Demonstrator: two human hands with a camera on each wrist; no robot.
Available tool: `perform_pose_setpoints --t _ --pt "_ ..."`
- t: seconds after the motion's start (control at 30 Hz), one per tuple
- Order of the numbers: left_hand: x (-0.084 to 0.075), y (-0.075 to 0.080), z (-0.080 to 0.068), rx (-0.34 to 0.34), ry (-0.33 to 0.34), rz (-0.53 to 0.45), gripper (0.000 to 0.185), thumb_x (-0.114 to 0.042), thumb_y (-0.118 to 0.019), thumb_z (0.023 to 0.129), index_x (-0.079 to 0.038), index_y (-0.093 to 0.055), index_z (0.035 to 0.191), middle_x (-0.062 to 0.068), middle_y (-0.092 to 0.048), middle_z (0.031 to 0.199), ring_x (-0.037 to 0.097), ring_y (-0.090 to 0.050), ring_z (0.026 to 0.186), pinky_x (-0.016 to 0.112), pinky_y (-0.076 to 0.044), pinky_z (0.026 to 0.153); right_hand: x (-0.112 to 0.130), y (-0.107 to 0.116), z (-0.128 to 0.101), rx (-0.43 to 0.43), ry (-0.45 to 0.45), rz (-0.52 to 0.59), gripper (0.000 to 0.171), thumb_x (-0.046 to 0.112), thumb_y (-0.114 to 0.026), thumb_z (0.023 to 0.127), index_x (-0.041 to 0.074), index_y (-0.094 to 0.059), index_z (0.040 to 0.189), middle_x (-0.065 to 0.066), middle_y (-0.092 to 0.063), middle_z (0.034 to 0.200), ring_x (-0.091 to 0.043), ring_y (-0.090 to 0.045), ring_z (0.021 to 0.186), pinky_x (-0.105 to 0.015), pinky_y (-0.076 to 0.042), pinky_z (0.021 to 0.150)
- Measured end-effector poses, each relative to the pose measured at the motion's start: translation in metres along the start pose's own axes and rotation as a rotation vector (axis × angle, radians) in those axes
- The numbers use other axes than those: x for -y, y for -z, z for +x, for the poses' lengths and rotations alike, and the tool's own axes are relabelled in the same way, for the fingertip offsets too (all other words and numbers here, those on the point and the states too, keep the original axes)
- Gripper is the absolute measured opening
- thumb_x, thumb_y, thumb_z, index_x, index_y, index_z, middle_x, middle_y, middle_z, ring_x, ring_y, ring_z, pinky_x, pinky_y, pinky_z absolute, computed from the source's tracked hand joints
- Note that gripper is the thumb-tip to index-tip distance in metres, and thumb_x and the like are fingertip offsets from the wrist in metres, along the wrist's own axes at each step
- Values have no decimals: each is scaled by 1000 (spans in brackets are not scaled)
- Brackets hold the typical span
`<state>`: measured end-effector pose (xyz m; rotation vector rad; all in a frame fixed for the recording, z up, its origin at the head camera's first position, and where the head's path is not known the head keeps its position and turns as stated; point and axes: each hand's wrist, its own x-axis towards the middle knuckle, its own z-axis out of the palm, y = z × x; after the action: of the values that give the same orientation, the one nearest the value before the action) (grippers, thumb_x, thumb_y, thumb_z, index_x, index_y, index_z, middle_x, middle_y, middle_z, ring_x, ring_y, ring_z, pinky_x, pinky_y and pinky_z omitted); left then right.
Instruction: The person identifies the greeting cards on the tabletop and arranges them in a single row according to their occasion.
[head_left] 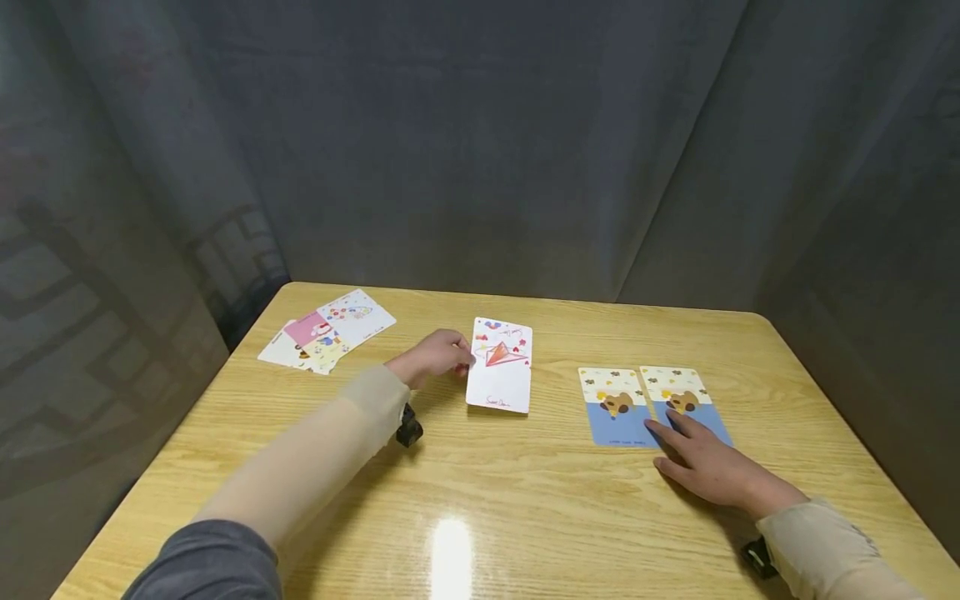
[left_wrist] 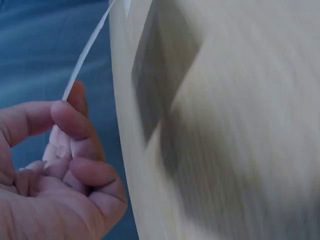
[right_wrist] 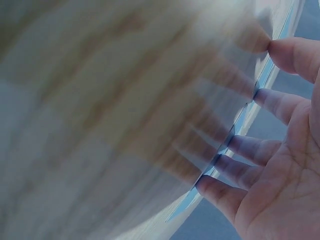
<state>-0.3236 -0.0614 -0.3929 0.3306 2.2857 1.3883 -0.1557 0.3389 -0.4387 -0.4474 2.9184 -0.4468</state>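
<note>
Card (head_left: 500,364) between left hand (head_left: 433,356) fingers (left_wrist: 70,117)

The right hand (head_left: 712,468) hides the near corner of the right bear card (head_left: 684,398). Print on the white card (head_left: 501,375) is too small to read.

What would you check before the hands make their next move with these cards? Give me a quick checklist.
1. Left hand pinches the white card by its edge: ok.
2. Right hand fingertips rest on the right bear card: ok.
3. The left bear card lies beside it, flat: ok.
4. Bare table beside the pair: ok.
5. Card pile apart from both hands: ok.
6. Whether the white card is lifted off the table: cannot tell.
</note>
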Motion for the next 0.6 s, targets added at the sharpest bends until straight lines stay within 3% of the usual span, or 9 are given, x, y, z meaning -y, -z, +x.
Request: perform_pose_setpoints --t 0.3,0.5,0.6 --pt "0 -49 1 31 33 -40 16 0 -57 101 -2 -56 86 8 -60 81 16 -56 66 30 -49 70 1 1 -1 3 -2 0 60 30 -67 102 -3 -49 149 -43 -32 151 -64 -36 133 -72 -39 98" --pt "2 -67 3 48 25 -68 6 4 -56 99 -1 -56 103 10 -61 75 17 -58 60 27 -46 59 1 0 -1 3 10 14 60 30 -66 102 -3 -49 150 -43 -31 151 -65 -35 134 -72 -39 98" --pt "1 -72 3 67 -21 11 10 6 -55 97 1 -63 102 10 -61 75 16 -59 59 25 -43 56 -1 0 -1 4 9 17 61 29 -66 102 -4 -48 150 -43 -31 151 -65 -34 134 -72 -39 98"
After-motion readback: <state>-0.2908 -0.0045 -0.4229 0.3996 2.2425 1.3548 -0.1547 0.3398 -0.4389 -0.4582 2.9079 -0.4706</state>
